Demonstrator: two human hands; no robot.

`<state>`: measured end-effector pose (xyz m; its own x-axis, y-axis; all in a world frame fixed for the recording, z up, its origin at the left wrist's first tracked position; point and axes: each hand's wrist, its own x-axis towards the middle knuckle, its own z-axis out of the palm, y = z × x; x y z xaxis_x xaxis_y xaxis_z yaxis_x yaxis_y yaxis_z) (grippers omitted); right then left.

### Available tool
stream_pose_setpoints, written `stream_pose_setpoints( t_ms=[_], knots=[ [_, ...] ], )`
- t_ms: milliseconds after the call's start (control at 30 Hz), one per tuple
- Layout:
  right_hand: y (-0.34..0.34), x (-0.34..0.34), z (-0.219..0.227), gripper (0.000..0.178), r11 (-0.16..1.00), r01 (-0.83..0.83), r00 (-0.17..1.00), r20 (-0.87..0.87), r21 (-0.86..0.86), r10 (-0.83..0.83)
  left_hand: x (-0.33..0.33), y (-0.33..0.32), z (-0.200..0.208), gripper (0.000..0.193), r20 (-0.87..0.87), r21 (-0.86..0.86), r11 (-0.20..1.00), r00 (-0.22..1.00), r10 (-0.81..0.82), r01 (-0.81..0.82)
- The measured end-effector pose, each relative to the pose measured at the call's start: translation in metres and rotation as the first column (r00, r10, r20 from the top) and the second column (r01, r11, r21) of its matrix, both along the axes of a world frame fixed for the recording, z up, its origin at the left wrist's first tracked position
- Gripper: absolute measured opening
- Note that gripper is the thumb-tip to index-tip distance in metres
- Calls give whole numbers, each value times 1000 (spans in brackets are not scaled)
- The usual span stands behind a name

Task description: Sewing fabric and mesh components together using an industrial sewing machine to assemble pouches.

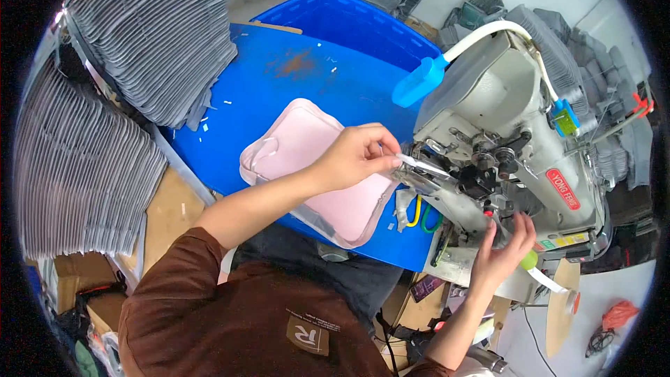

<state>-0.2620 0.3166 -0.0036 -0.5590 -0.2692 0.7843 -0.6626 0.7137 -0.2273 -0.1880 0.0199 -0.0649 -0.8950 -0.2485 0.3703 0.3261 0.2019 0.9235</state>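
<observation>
Left hand point(359, 156), centre of frame: thumb and fingertips pinched together on white tape strip point(424, 165), strip slanting toward sewing machine point(464, 98) at right. Right hand point(504, 250), lower right: fingers partly curled, thumb apart, close by machine's front end; cannot tell if anything held. Rounded pink panel point(307, 136) mid-frame on blue tabletop point(269, 80), partly behind left forearm. Stacked grey panels point(153, 42), upper left.

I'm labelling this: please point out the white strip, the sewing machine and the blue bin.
White strip point(423, 165), head view: its middle.
Sewing machine point(515, 110), head view: pale casing.
Blue bin point(370, 26), head view: far inner wall.
</observation>
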Motion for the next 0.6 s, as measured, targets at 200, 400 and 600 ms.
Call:
stream_pose_setpoints(
  t_ms=[200, 400, 600],
  knots=[
    [22, -5, -3, 15, 979, 54, 998, 20, 199, -59, -9, 0, -10, 8, -4, 100, 987, 992, -129, 128],
    [-6, 32, -12, 21, 955, -67, 975, -184, 290, 124, 26, -53, 55, 21, -254, -441, 863, 957, 142, -245],
    [-80, 99, -101, 40, 660, -696, 714, 371, 283, 594, 130, -199, 229, 30, -873, -350, -237, 223, 434, -906]
  ],
)
